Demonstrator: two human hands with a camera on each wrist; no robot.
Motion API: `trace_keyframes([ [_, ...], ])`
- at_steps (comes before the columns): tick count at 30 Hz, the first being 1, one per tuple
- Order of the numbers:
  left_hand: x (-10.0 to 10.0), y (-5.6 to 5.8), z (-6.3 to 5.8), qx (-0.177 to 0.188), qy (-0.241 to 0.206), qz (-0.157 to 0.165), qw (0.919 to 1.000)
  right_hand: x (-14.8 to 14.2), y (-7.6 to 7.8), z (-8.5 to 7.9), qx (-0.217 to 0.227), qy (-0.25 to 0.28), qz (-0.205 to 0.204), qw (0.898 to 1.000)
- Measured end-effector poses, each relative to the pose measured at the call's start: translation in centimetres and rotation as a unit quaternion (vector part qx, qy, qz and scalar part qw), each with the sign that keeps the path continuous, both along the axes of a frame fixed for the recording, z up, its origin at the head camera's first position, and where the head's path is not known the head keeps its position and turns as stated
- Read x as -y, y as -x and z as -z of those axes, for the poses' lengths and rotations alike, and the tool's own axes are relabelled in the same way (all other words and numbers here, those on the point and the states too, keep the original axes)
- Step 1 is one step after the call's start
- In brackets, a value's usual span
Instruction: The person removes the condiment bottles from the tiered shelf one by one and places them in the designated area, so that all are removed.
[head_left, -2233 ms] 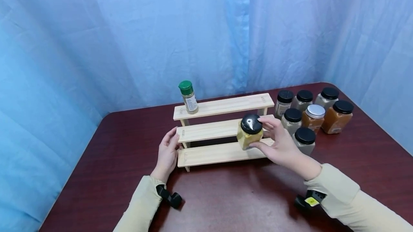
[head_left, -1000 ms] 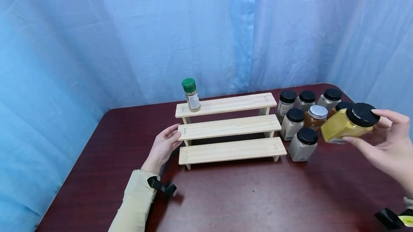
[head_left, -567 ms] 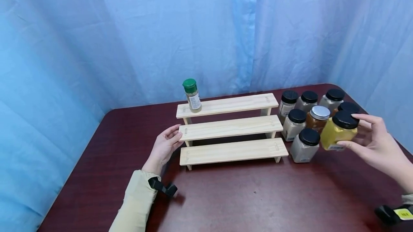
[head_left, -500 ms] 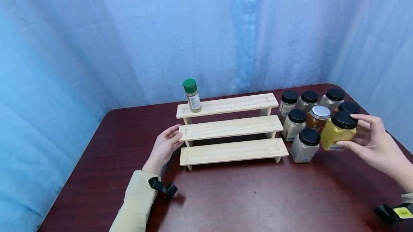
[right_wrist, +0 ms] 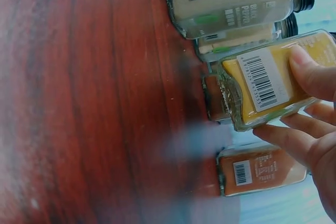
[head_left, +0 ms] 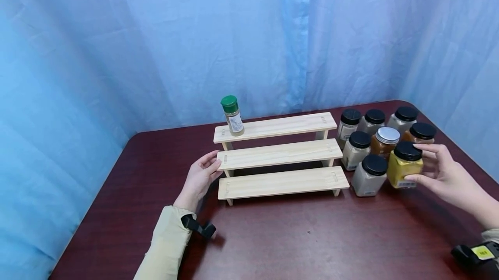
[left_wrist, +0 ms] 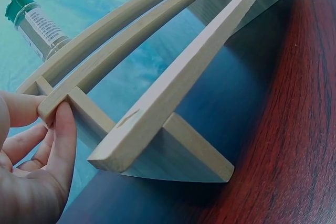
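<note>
My left hand pinches the left end of the middle board of a three-tier wooden spice rack. In the left wrist view, the thumb lies over the board and a finger under it. On the right, my right hand holds a square glass jar of yellow powder with a black lid, thumb on one side and fingers on the other. The jar is nearly upright beside the other jars; whether its base touches the table cannot be told. A barcode label shows on it in the right wrist view.
A green-capped spice bottle stands at the left of the top board. Right of the rack are several jars, including a grey one, a silver-lidded orange-brown one and another orange-brown one. Blue curtains hang behind the dark table.
My right hand has carried the yellow jar from before the rack to the right, tilting it, then turning it upright and lowering it by the other jars. The left hand stays at the rack.
</note>
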State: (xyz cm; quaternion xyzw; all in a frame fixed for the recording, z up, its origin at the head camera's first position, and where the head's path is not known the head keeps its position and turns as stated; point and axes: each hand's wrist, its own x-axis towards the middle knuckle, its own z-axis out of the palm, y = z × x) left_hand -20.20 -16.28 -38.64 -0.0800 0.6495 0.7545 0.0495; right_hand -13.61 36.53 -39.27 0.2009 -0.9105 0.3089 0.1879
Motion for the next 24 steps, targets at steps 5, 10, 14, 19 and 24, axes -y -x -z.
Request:
trace_keyframes([
  [5,0.12,-0.03,0.01,0.006,-0.007,0.0,1.0,0.06,0.19,0.13,0.009,0.006,-0.004,1.0],
  [10,-0.03,0.07,-0.02,0.006,-0.006,0.005,1.0,0.03,0.21,0.22,0.029,0.002,0.002,1.0],
  [14,-0.1,0.06,0.0,-0.002,-0.001,0.007,1.0,0.11,0.26,0.35,0.038,0.0,0.006,0.999],
  [19,-0.14,-0.02,0.12,-0.001,-0.002,0.004,1.0,0.26,0.27,0.49,0.046,-0.001,0.011,0.999],
  [24,-0.13,-0.04,0.07,0.001,0.002,0.001,1.0,0.46,0.38,0.38,0.05,-0.007,0.024,0.998],
])
